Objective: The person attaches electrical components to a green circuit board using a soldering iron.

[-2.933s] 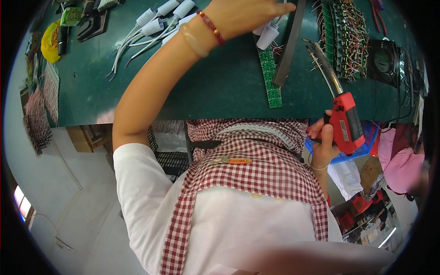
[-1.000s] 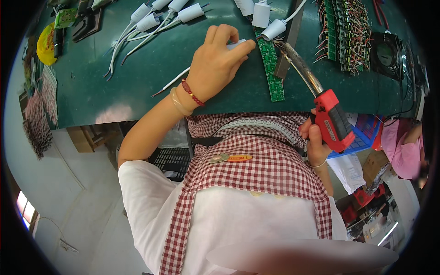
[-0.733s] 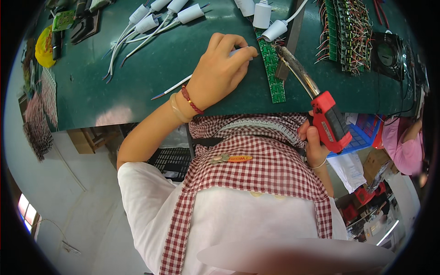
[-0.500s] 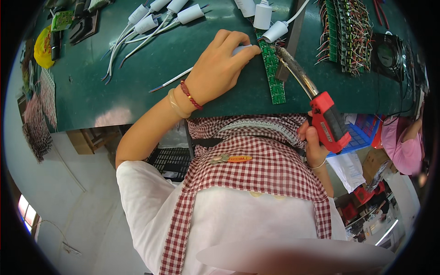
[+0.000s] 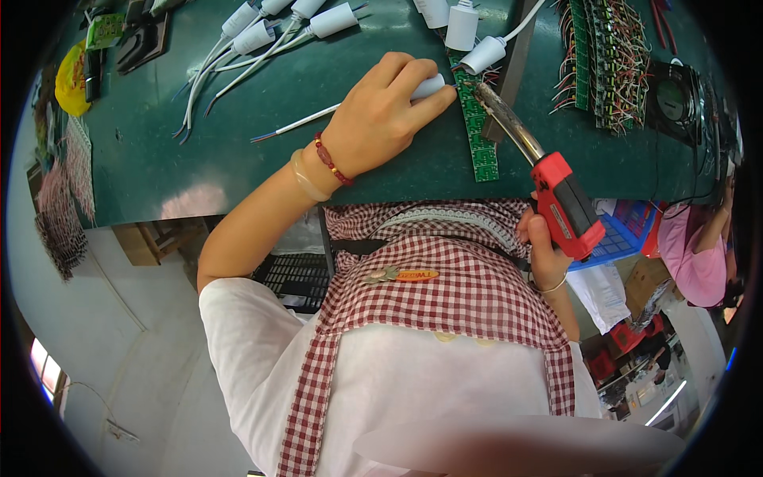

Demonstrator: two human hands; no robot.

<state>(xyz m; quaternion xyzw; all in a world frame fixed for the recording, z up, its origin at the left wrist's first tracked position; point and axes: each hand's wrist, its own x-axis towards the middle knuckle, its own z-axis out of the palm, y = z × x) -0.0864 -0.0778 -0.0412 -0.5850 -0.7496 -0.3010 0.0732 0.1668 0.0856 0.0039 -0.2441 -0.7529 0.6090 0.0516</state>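
Observation:
My left hand (image 5: 381,111) is closed around a white plastic cylinder (image 5: 429,86) with a cable (image 5: 306,119) trailing out to the left. Its fingertips are at the left edge of a narrow green circuit board strip (image 5: 482,155). My right hand (image 5: 548,253) grips the handle of a red and black soldering iron (image 5: 566,203). The iron's dark tip meets or hovers just over the strip, close to my left fingertips; contact cannot be made out. At the strip's far end sit several more white cylinders (image 5: 461,28), one tilted with its cable going up right.
A dark bar (image 5: 509,83) lies along the strip's right side. Several cabled white cylinders (image 5: 332,21) rest at the far left. Wired circuit boards (image 5: 616,71) are stacked at the right, beside a black round device (image 5: 671,99). A blue crate (image 5: 620,242) stands below the table edge.
The soldering iron's handle has shifted slightly left and its tip has stayed near the strip. More of the cylinder in my left hand shows, and its cable end has moved slightly left.

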